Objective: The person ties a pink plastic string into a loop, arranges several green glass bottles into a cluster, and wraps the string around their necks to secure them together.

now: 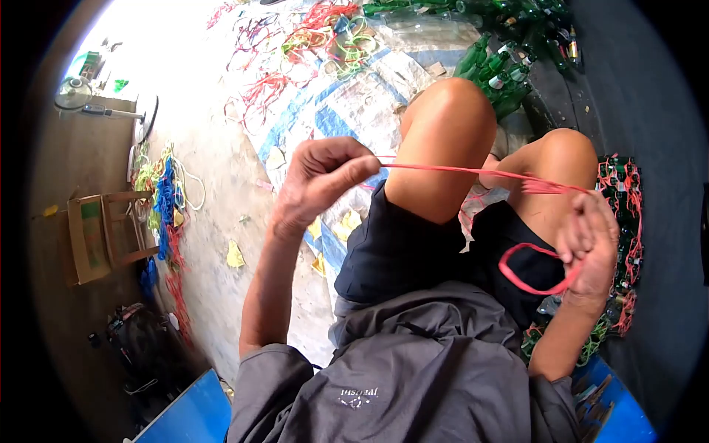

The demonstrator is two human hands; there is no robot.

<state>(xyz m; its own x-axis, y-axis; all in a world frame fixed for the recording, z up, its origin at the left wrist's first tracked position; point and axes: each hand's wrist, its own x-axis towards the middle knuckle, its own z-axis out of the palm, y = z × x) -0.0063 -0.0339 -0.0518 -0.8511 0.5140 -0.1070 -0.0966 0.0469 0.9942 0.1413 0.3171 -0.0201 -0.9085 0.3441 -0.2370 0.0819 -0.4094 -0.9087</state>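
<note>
A red plastic string (458, 170) stretches across in front of my bent knees. My left hand (321, 177) pinches one end of it between thumb and forefinger. On the other side, my right hand (591, 240) has its fingers closed on the string, which is doubled into several strands near that hand. From below the right fingers hangs a wide red loop (509, 275). What lies inside the right palm is hidden.
Green glass bottles (491, 66) lie ahead, near a tangle of red and green strings (317, 40) on a white-and-blue sheet (332, 122). Netted bottles (619, 214) stand at the right. A wooden chair (125, 229), blue strings (165, 207) and a fan (74, 92) are at the left.
</note>
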